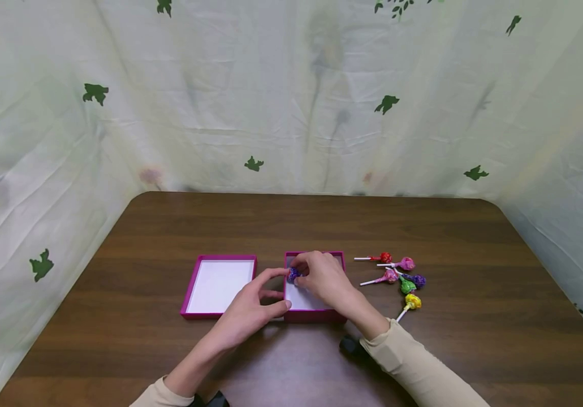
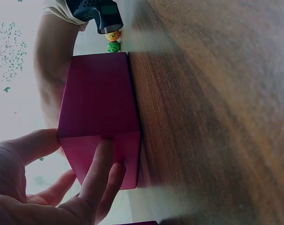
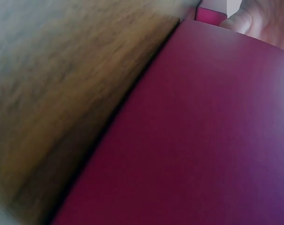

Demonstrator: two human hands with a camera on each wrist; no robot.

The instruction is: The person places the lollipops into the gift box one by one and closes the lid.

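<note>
Two shallow magenta boxes with white insides lie side by side on the brown table (image 1: 423,350). The left box (image 1: 218,285) holds nothing. Over the right box (image 1: 316,314) my right hand (image 1: 297,270) pinches a purple-wrapped lollipop (image 1: 293,275) just inside the box's left wall. My left hand (image 1: 282,290) grips that box's left side, thumb at the near corner and index finger arched to the wall. In the left wrist view its fingers (image 2: 102,164) lie against the box (image 2: 99,98). The right wrist view is filled by the box's wall (image 3: 203,131); a fingertip (image 3: 247,18) shows at the top.
Several loose lollipops lie right of the boxes: red (image 1: 385,257), two pink (image 1: 407,263), purple (image 1: 418,280), green (image 1: 407,286) and yellow (image 1: 413,301). A pale leaf-printed cloth (image 1: 291,102) hangs behind and beside the table. Its rounded edges are near on all sides.
</note>
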